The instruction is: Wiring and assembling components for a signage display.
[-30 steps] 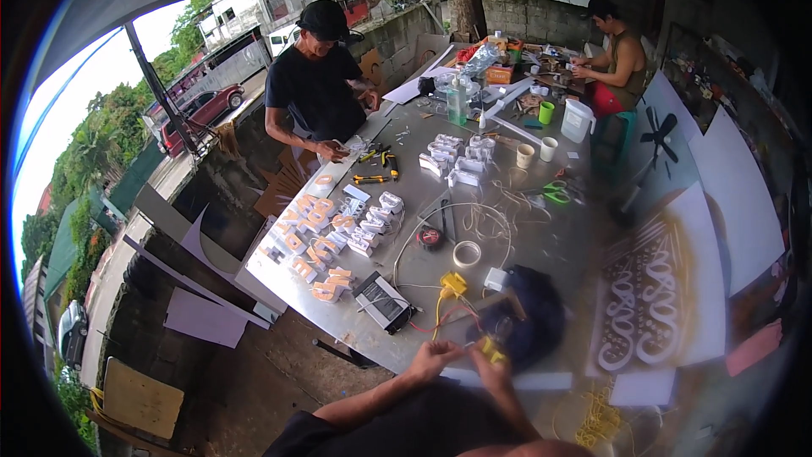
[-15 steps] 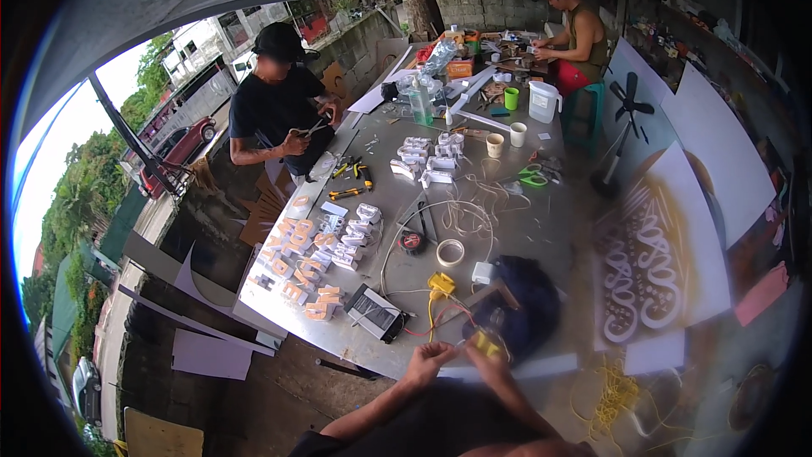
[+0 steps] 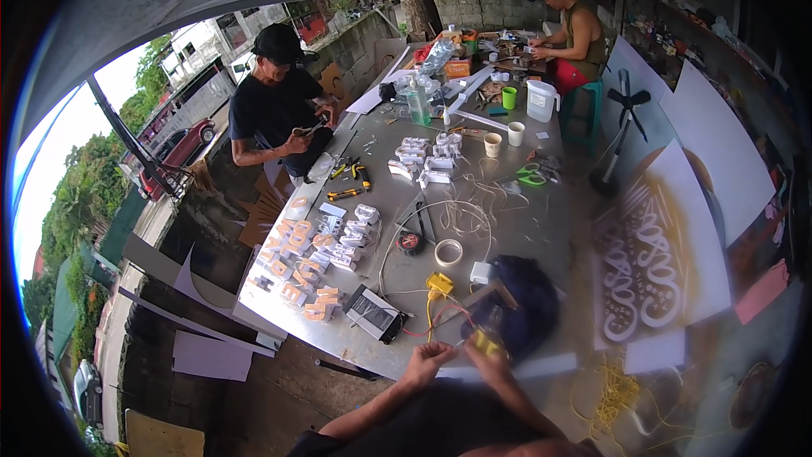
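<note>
At the near edge of the metal table [image 3: 531, 203], my hands are close together. My left hand [image 3: 428, 362] is closed in a pinch; what lies between its fingertips is too small to make out, perhaps a thin wire. My right hand [image 3: 491, 362] is closed on a small yellow piece [image 3: 485, 342], whose exact kind I cannot tell. Just ahead, a yellow block [image 3: 440, 283] lies on the table with red and yellow wires [image 3: 433, 315] running toward my hands. A dark blue cloth bundle [image 3: 529, 309] sits beyond my right hand. Left of the wires is a black-and-silver power supply box [image 3: 375, 313].
Cut-out letters [image 3: 292, 262] spread over the left side. A tape roll [image 3: 449, 252], a tape measure [image 3: 410, 242], a white adapter [image 3: 482, 272] and loose cable [image 3: 465, 211] lie mid-table. One person [image 3: 279, 106] stands at left handling a tool; another [image 3: 579, 38] sits at the far right.
The person at left has shifted their head and the tool in their hands slightly. My hands keep almost the same place and grip.
</note>
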